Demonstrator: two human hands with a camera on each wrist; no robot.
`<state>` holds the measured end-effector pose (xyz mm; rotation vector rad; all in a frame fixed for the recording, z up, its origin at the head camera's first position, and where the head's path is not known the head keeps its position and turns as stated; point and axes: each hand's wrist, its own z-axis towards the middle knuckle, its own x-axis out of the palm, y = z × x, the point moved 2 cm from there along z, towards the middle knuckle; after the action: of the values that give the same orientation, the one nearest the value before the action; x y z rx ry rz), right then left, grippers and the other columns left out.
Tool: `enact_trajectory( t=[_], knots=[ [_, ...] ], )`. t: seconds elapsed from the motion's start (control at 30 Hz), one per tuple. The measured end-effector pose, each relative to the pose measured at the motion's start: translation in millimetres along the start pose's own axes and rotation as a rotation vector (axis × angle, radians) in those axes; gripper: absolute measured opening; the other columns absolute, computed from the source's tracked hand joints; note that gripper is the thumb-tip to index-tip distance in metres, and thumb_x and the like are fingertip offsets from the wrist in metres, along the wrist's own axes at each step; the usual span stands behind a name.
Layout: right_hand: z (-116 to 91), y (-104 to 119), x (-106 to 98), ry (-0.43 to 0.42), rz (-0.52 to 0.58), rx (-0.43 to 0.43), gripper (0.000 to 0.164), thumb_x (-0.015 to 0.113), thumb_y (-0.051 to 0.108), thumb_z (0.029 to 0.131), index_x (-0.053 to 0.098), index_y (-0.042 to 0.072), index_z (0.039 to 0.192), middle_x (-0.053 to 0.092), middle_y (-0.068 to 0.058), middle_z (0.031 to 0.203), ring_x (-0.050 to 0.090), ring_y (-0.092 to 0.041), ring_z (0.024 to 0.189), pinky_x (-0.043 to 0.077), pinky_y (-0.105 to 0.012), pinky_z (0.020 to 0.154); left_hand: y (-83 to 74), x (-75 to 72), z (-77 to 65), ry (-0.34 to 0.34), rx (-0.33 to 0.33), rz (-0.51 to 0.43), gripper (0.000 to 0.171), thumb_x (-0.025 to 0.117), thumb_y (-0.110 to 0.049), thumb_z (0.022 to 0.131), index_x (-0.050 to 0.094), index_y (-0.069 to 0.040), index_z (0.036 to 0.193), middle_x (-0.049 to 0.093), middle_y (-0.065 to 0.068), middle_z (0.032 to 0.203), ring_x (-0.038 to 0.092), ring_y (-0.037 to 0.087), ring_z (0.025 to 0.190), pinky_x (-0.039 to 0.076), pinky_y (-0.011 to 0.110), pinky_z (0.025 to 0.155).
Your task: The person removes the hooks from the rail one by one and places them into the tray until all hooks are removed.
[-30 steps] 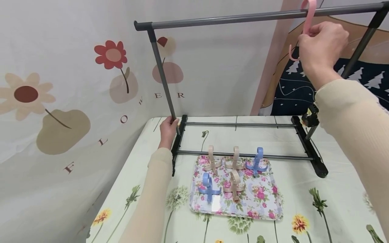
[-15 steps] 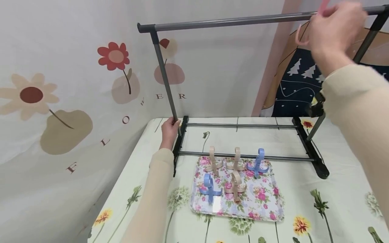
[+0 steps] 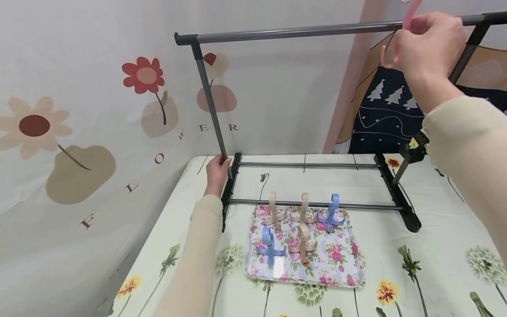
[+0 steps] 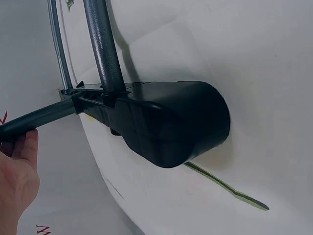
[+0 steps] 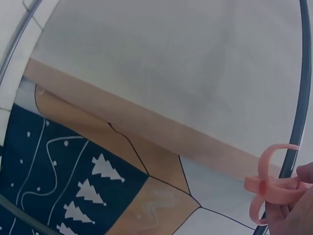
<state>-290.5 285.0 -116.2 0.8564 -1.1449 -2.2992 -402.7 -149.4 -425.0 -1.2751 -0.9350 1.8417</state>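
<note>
I see the backdrop [image 3: 79,88] first: a pale cloth printed with flowers and scattered letters that read F, L, O, W, E, R. To its right hangs a dark cloth with white trees [image 3: 390,114]. Below lies the flowered tablecloth [image 3: 435,264], and on it stands the grey rack [image 3: 293,31], its top bar running across my view and its black foot [image 4: 166,122] resting on the cloth. Between the rack's base and me sits the floral tray [image 3: 340,268] with three beige hooks [image 3: 303,240] and two blue hooks [image 3: 269,246] lying in it. My left hand [image 3: 217,174] curls round the rack's left post just above the foot. My right hand [image 3: 429,44] is up at the top bar near its right end, pinching the pink hook [image 5: 274,188], which touches the bar.
</note>
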Motion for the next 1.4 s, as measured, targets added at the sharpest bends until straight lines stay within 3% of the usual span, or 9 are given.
enact_trajectory(
  t=[0.13,0.27,0.47,0.7,0.8,0.93,0.97,1.07,1.4],
  knots=[
    [-3.5,-2.4,1.4,0.024,0.013,-0.04,0.035,0.062,0.037,0.097,0.068,0.023,0.128,0.066,0.011,0.126,0.052,0.004,0.113,0.04,-0.016,0.099,1.2,-2.3,1.4,-0.005,0.001,-0.005,0.024,0.058,-0.022,0.102,0.064,0.0,0.111,0.068,0.019,0.109,0.06,0.032,0.097,0.048,0.047,0.087],
    [-8.8,-4.6,3.1,0.055,0.009,-0.075,0.036,0.063,0.038,0.096,0.068,0.021,0.127,0.07,0.01,0.119,0.062,0.002,0.106,0.034,-0.016,0.104,2.2,-5.2,2.3,-0.01,-0.007,-0.008,0.025,0.059,-0.023,0.102,0.064,-0.001,0.111,0.067,0.018,0.108,0.059,0.031,0.096,0.048,0.047,0.086],
    [-24.2,-7.9,10.9,0.057,-0.164,-0.15,0.046,0.059,0.047,0.095,0.067,0.018,0.129,0.069,0.005,0.122,0.043,-0.004,0.129,0.019,-0.029,0.109,3.9,-8.1,1.2,-0.017,-0.021,-0.027,0.023,0.06,-0.021,0.101,0.064,0.0,0.11,0.068,0.017,0.107,0.059,0.031,0.095,0.048,0.047,0.086],
    [-36.7,-16.6,17.1,0.063,-0.171,-0.224,0.049,0.062,0.048,0.093,0.069,0.012,0.125,0.071,-0.004,0.117,0.038,0.011,0.102,0.013,-0.032,0.106,5.8,-9.8,2.5,-0.023,-0.027,-0.022,0.023,0.059,-0.021,0.101,0.064,0.0,0.109,0.068,0.018,0.106,0.058,0.029,0.092,0.047,0.045,0.084],
    [-38.0,-22.5,18.7,0.106,-0.117,-0.207,0.047,0.066,0.046,0.092,0.069,0.013,0.124,0.073,0.001,0.109,0.048,0.012,0.093,0.021,-0.021,0.107,5.8,-10.6,2.9,-0.022,-0.027,-0.025,0.023,0.059,-0.021,0.101,0.064,0.0,0.109,0.068,0.019,0.106,0.056,0.029,0.089,0.046,0.042,0.08],
    [-42.6,-28.7,20.9,0.19,0.005,-0.14,0.041,0.071,0.038,0.09,0.07,0.013,0.122,0.067,0.012,0.094,0.056,0.009,0.08,0.046,-0.009,0.077,5.8,-11.4,2.9,-0.022,-0.025,-0.025,0.025,0.059,-0.023,0.101,0.064,0.0,0.109,0.067,0.021,0.107,0.055,0.028,0.088,0.045,0.041,0.079],
    [-44.3,-29.9,21.7,0.205,0.032,-0.126,0.039,0.073,0.037,0.09,0.07,0.013,0.121,0.065,0.013,0.09,0.057,0.008,0.08,0.048,-0.009,0.069,5.8,-11.6,2.7,-0.022,-0.025,-0.025,0.025,0.059,-0.023,0.101,0.064,0.0,0.109,0.067,0.022,0.107,0.055,0.028,0.088,0.044,0.041,0.079],
    [-50.5,-33.4,24.0,0.24,0.09,-0.107,0.034,0.075,0.033,0.089,0.071,0.012,0.115,0.062,0.015,0.084,0.06,0.004,0.079,0.047,-0.007,0.062,5.9,-12.1,2.5,-0.019,-0.029,-0.023,0.025,0.058,-0.023,0.102,0.064,0.0,0.109,0.067,0.021,0.107,0.056,0.028,0.089,0.045,0.042,0.081],
    [-73.2,-51.3,26.2,0.308,0.103,-0.111,0.031,0.076,0.033,0.088,0.07,0.012,0.111,0.065,0.012,0.086,0.061,0.0,0.082,0.049,-0.01,0.063,6.8,-11.2,1.4,-0.017,-0.042,-0.041,0.023,0.059,-0.022,0.101,0.064,-0.001,0.109,0.067,0.019,0.107,0.057,0.029,0.093,0.047,0.046,0.086]
  ],
)
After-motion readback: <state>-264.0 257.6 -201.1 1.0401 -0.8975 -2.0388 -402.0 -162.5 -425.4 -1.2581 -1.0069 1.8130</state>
